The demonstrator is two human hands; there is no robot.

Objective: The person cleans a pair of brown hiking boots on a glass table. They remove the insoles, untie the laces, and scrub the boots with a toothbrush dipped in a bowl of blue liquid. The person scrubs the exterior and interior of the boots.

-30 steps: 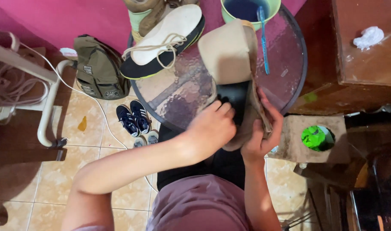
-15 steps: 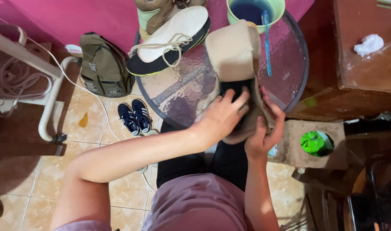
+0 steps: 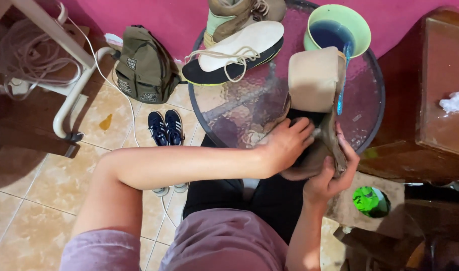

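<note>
The tan boot (image 3: 317,100) lies tilted at the near edge of the round glass surface (image 3: 239,108), sole toward the camera, its dark opening turned toward the person's lap.

Step in hand, as judged: working on the inside or collar of the boot, probably cleaning it. The next move calls for a steady hold from below while the working fingers press and rub along the lining; the boot overhangs the rim, so the support must not slacken.

Left hand (image 3: 284,145): fingers curled, pressed into the dark opening of the boot. Whether it pinches a cloth or small tool there cannot be told; a small pale bit shows at the fingertips.

Right hand (image 3: 330,175): cupped under the heel and side of the boot, fingers wrapped around it, gripping firmly.

Surroundings on the surface: a green bowl (image 3: 340,30) of blue liquid just beyond the boot, a blue-handled brush (image 3: 342,80) leaning from the bowl alongside the boot. A pale insole (image 3: 242,45) with a coiled lace rests on a black sole piece, well left of the boot. A second tan boot (image 3: 239,15) stands at the far rim.

Floor: olive backpack (image 3: 141,65), pair of dark sneakers (image 3: 167,125), green round object (image 3: 367,200) on a low stool at right.
</note>
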